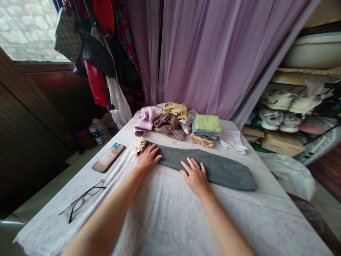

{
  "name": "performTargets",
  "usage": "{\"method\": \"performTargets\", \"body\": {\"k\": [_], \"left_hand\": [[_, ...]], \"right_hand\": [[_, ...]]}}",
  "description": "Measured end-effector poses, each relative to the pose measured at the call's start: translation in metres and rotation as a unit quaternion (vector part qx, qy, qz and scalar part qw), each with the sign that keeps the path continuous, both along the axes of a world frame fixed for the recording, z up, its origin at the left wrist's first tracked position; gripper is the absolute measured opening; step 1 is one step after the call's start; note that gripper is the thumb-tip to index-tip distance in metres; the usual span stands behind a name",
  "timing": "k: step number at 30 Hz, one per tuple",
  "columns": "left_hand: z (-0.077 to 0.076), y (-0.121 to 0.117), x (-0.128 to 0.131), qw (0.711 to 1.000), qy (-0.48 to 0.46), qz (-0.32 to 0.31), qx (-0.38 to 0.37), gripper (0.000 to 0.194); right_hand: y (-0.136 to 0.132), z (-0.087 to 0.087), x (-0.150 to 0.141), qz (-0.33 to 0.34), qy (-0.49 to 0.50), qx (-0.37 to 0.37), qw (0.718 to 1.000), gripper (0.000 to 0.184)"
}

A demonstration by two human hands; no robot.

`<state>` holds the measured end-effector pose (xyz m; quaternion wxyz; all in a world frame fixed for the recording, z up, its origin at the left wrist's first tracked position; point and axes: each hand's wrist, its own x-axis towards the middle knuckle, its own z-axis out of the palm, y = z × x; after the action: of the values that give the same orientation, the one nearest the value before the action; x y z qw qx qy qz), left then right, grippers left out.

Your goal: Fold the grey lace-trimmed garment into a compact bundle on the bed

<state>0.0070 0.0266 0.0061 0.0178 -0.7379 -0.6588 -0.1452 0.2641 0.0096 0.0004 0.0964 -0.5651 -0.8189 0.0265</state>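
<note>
A pair of dark grey trousers [226, 167], folded lengthwise into a long strip, lies flat across the table. Cream ruffled fabric [139, 146] shows at the strip's left end. My left hand [147, 157] rests on the trousers close to that ruffle, fingers spread. Further right, my right hand [195, 175] lies palm down on the near edge of the strip, its fingers apart too. Neither hand grips the cloth. Behind the trousers is a loose heap of clothes, with a brown garment [169, 125] at its front. Beside it stands a folded stack topped by a green cloth [207, 123].
A phone [108, 158] and eyeglasses [82, 199] lie on the left of the cloth-covered table [165, 220]. White folded fabric [233, 141] is at the back right. A purple curtain [197, 53] hangs behind; shoe shelves [295, 85] stand right, hanging bags [97, 53] left.
</note>
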Motion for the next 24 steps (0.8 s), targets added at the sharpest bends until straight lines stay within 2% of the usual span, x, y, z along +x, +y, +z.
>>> {"method": "performTargets", "body": {"k": [3, 10, 12, 18, 24], "left_hand": [[-0.004, 0.000, -0.002, 0.999, 0.007, -0.042, -0.014, 0.054], [-0.003, 0.008, 0.005, 0.998, 0.010, 0.041, -0.051, 0.054], [-0.002, 0.008, 0.007, 0.998, 0.005, 0.048, -0.047, 0.054], [-0.006, 0.001, 0.007, 0.998, -0.001, 0.055, 0.028, 0.045], [-0.015, -0.015, 0.008, 0.998, -0.001, 0.067, 0.007, 0.053]], "right_hand": [[-0.001, 0.001, 0.001, 0.001, 0.009, -0.001, 1.000, 0.040], [-0.007, 0.002, -0.002, 0.023, -0.030, -0.023, 0.999, 0.053], [-0.008, 0.002, -0.002, 0.021, -0.028, -0.024, 0.999, 0.053], [-0.008, -0.002, -0.001, 0.009, 0.001, -0.004, 1.000, 0.046], [-0.006, -0.005, -0.002, 0.005, 0.019, 0.010, 1.000, 0.046]]}}
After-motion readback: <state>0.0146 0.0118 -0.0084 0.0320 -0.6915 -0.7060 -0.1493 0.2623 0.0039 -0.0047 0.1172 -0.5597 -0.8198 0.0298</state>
